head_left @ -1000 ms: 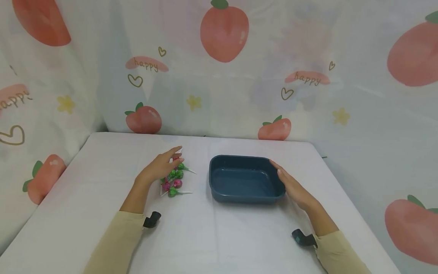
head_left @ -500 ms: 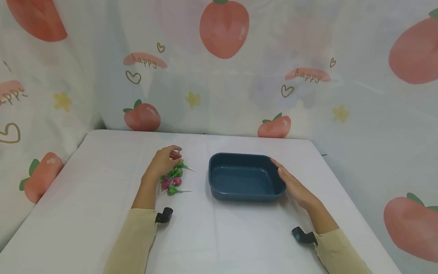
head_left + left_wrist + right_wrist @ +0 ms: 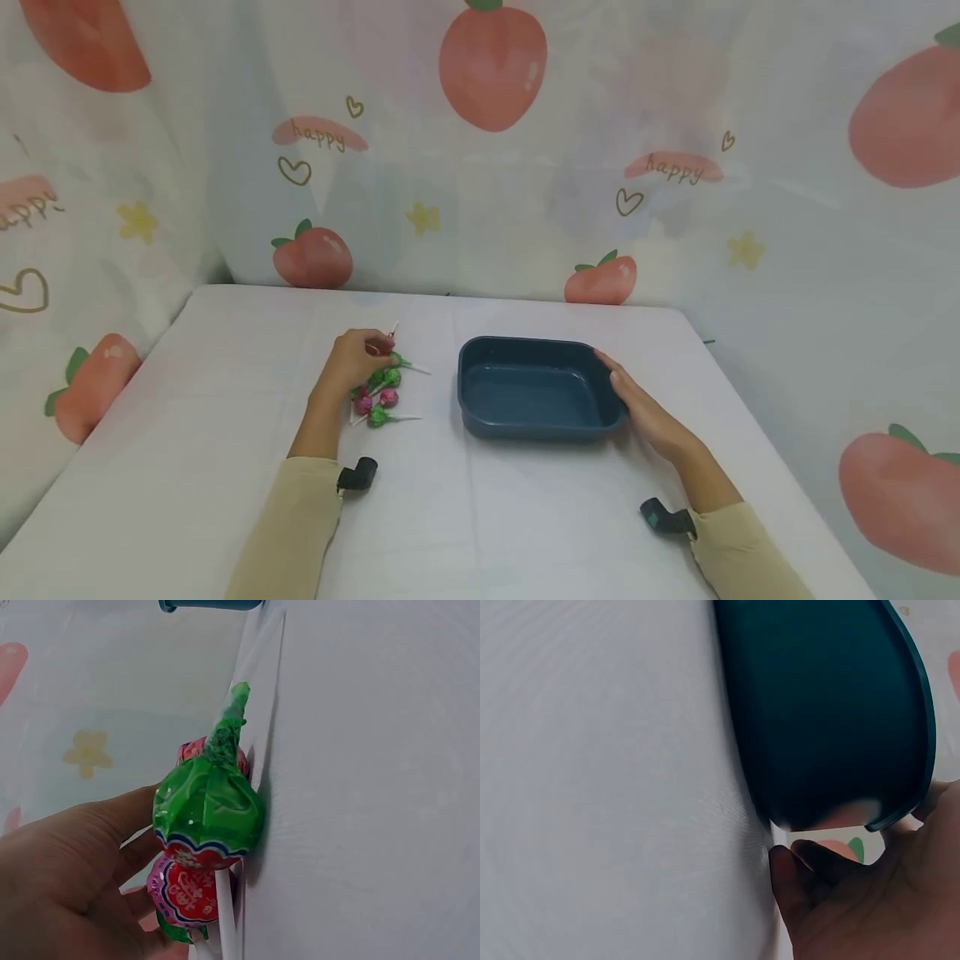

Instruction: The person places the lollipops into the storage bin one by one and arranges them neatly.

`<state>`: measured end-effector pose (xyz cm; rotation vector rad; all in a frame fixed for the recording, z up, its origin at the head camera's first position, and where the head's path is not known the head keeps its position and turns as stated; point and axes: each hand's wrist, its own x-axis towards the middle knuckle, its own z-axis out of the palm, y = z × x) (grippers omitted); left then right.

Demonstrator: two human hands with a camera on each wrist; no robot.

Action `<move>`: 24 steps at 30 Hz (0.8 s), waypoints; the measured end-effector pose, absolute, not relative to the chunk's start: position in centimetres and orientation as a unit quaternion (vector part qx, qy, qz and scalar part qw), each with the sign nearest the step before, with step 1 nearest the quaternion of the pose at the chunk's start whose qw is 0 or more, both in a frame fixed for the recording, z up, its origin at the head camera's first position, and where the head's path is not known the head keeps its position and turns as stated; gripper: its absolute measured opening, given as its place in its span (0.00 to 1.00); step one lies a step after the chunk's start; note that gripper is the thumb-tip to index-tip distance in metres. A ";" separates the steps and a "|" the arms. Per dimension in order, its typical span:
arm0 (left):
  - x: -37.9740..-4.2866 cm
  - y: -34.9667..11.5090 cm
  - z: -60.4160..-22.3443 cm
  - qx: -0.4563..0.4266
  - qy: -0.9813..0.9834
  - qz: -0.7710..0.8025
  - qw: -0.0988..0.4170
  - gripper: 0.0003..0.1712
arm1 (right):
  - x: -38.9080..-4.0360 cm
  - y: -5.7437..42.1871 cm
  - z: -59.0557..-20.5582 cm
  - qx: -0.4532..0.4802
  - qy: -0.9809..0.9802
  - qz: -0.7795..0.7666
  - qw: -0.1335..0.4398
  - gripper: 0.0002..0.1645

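My left hand [image 3: 352,360] has curled fingers above the far end of a lollipop cluster, pinching a red-pink lollipop [image 3: 192,751]; its white stick points away past my fingertips. A green lollipop [image 3: 206,814] in front hides part of that grip in the left wrist view. Nearer me lie several more, among them a pink lollipop [image 3: 388,397] and a green lollipop [image 3: 377,417] with its stick pointing right. My right hand [image 3: 651,417] rests along the right wall of a dark blue rectangular container [image 3: 536,433], fingers fairly straight and touching its outside.
A white cloth covers the table [image 3: 480,517]. A fruit-printed curtain [image 3: 495,192] hangs behind the table and along its sides. The container stands to the right of the lollipops, apart from them.
The left forearm has shifted right and the left fingers have closed in on the red-pink lollipop at the far end. The right hand and the container have stayed in place.
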<state>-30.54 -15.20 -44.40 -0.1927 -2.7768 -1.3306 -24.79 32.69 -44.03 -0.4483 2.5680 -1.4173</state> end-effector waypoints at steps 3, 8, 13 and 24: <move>-30.5 -15.2 -44.8 -0.050 -0.900 -0.431 0.028 0.16 | -24.8 32.9 -44.3 -0.141 0.864 -0.475 0.089 0.35; -30.4 -15.0 -44.9 -0.024 -0.908 -0.417 0.030 0.16 | -25.1 33.0 -44.6 -0.138 0.866 -0.472 0.088 0.35; -30.6 -14.9 -45.0 -0.031 -0.910 -0.413 0.019 0.15 | -25.1 33.1 -44.7 -0.137 0.867 -0.471 0.088 0.35; -30.6 -14.3 -44.9 -0.094 -0.915 -0.392 -0.005 0.15 | -24.8 32.9 -44.3 -0.134 0.863 -0.478 0.089 0.34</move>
